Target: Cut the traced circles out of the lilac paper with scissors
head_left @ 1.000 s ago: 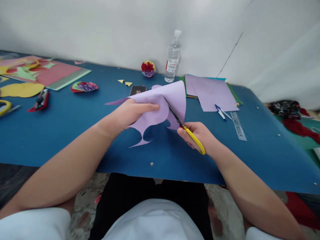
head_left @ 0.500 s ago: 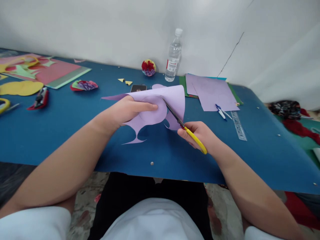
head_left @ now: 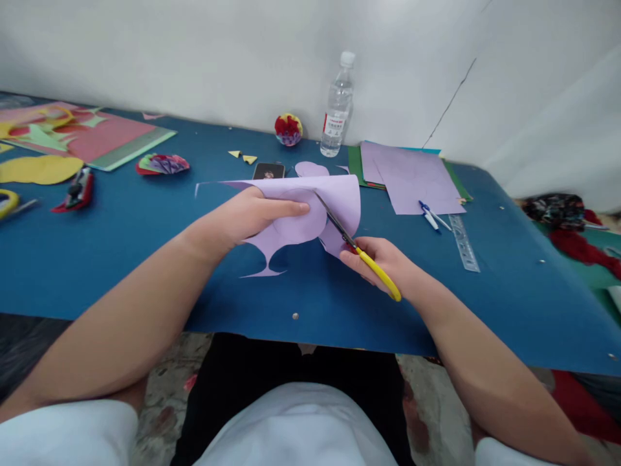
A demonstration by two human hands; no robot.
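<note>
The left hand (head_left: 252, 217) holds a purple paper (head_left: 303, 210) up over the blue worktop (head_left: 145, 259). Its fingers are closed on the paper, with the thumb lying on top. The paper curls over at the top and has curvy cut edges at the bottom. One thin bit hangs down and ends in a pointy foot shape close to the worktop.

The right hand (head_left: 383, 265) holds scissors (head_left: 356, 249) with yellow handles. The hand is closed around the handles. The blades point up and to the left and lie against the paper, right next to the left fingertips. I cannot tell how far the blades are open.

Behind the paper lie a phone (head_left: 268, 171) and a small purple scrap (head_left: 311, 169). Further back stands a water bottle (head_left: 337, 107) by the wall, with a little red and yellow paper ball (head_left: 288, 129) beside it. Two small yellow triangles (head_left: 243, 156) lie near the phone.

To the right lies a stack of paper (head_left: 410, 178) with purple on top. Just beside it are a pen (head_left: 429, 217) and a clear ruler (head_left: 463, 243).

To the left lie a folded paper flower (head_left: 162, 164), a red cutter (head_left: 77, 191), a yellow paper shape (head_left: 39, 169) and a pink sheet (head_left: 107, 136) with cut scraps on it.
</note>
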